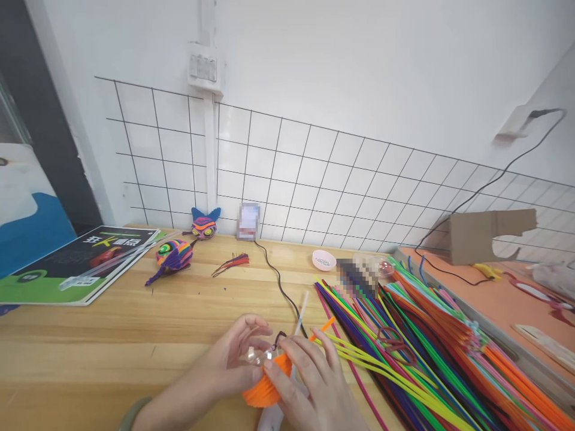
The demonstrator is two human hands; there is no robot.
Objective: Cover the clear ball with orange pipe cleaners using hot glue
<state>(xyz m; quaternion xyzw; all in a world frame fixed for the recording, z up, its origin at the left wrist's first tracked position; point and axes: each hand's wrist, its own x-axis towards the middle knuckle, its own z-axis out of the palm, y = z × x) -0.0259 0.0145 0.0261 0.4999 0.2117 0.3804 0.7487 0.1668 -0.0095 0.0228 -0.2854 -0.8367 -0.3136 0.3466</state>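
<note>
Near the front edge, a clear plastic ball (257, 357) is held between both hands, its lower part covered in rows of orange pipe cleaner (262, 392). My left hand (231, 362) curls round the ball's left side, thumb against the orange rows. My right hand (309, 377) grips the right side, fingers over the top beside a small dark loop (279, 339). A loose orange pipe cleaner end (327, 326) sticks out past the right fingers. Beneath the hands lies a white glue gun (270, 417), partly hidden, with a glue stick (302, 308) protruding from its back.
Bundles of coloured pipe cleaners (431, 353) cover the right side, with red-handled scissors (398, 346) on top. A pink bowl (323, 260), a tassel (233, 263), two striped fish-like ornaments (174, 257) and magazines (92, 263) lie further back. A black cable (279, 278) crosses the table.
</note>
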